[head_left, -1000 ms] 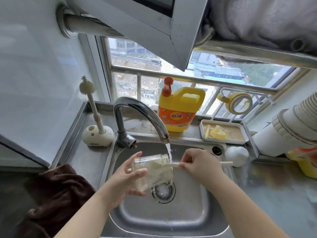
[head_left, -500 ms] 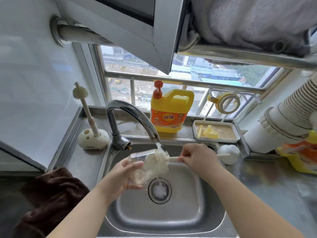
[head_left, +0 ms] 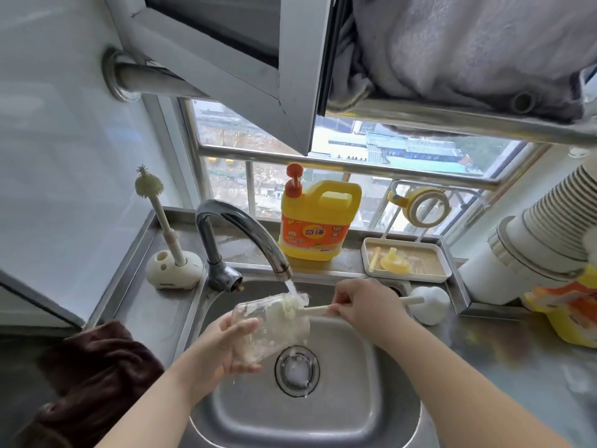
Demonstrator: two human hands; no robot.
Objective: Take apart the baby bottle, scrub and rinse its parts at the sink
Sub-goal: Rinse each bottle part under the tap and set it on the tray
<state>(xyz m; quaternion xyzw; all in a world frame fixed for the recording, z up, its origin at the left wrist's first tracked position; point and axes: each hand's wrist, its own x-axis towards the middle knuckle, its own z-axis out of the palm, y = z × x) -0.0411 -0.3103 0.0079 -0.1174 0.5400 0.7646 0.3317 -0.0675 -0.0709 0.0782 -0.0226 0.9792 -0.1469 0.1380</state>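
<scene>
The clear bottle body (head_left: 271,331) is gripped tilted in the left hand (head_left: 223,347) over the sink (head_left: 371,412), mouth under the tap (head_left: 245,234) stream. The brush handle (head_left: 318,310) is pinched by the right hand (head_left: 365,305) (bristles inside the bottle). Yellow nipple (head_left: 394,260) lies in the tray (head_left: 405,278) on the bench.

A window (head_left: 371,150) with a metal rail across it let in pale daylight beyond the grip, looking out on rooftops far below, and its open sash (head_left: 245,59) hung tilted overhead. To the left of the grip stood a glossy white wall (head_left: 58,150) with a steel pipe (head_left: 145,76) running out of it. A stainless desk (head_left: 504,360) ran around to the right, and a grey cloth (head_left: 468,43) lay over a bar above.
</scene>
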